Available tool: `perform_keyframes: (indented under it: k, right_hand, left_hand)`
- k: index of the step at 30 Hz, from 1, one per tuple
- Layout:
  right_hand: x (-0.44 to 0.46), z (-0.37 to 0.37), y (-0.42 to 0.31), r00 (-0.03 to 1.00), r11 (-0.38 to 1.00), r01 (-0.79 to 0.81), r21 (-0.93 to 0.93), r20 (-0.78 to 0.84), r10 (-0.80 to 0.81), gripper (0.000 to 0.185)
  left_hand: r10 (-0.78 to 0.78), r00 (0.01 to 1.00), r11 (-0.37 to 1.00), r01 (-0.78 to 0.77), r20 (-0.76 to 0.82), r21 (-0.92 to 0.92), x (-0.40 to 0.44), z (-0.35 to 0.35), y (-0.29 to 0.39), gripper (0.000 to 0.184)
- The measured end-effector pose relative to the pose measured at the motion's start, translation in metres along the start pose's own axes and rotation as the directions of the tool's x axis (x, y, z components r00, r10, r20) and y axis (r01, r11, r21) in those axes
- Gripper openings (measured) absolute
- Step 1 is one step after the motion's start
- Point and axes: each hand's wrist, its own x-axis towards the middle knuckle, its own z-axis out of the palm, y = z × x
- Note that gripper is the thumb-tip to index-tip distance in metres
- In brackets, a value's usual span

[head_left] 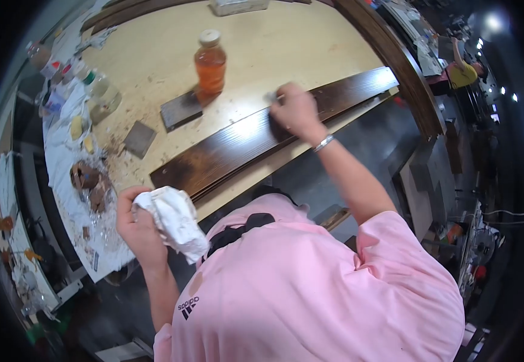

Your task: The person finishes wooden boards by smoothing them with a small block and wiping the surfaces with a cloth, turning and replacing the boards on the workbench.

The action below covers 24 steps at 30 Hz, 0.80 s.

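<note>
A dark brown glossy wooden board (232, 142) lies slanting across the light tabletop (153, 66), along its near edge. Over the middle of the board is my right hand (297, 111), fingers closed, with a small pale thing at the fingertips too blurred to name. My left hand (138, 226) is wrapped round a crumpled white cloth (174, 220) beside the board's left end. Beyond the board stand a bottle of orange liquid (210, 66) with a white cap and a dark grey block (181, 111). A flat brown square (140, 139) lies left of the block.
Clear plastic bottles (102, 93), a torn brown roll (85, 176) and scraps of sheeting cover the table's left side. A long dark beam (395, 54) borders the right side. Another person in a yellow top (462, 75) is far off at the upper right.
</note>
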Motion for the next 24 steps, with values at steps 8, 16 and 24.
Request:
perform_keyframes:
  k: [8,16,24]
  right_hand:
    - [0.045,-0.037,0.112,0.998,0.998,0.053,0.031,-0.019,-0.053,0.019]
    - [0.13,-0.114,0.331,0.993,1.0,0.007,0.011,-0.121,-0.006,0.02]
    - [0.202,-0.173,0.507,0.983,0.988,-0.064,-0.141,-0.182,0.037,0.023]
  left_hand:
    - [0.19,0.899,0.858,-0.347,0.396,0.378,0.044,0.193,-0.02,0.022]
    - [0.302,0.843,0.45,-0.538,0.446,0.713,0.051,0.297,-0.076,0.034]
    - [0.25,0.869,0.294,-0.489,0.428,0.821,0.048,0.313,-0.067,0.032]
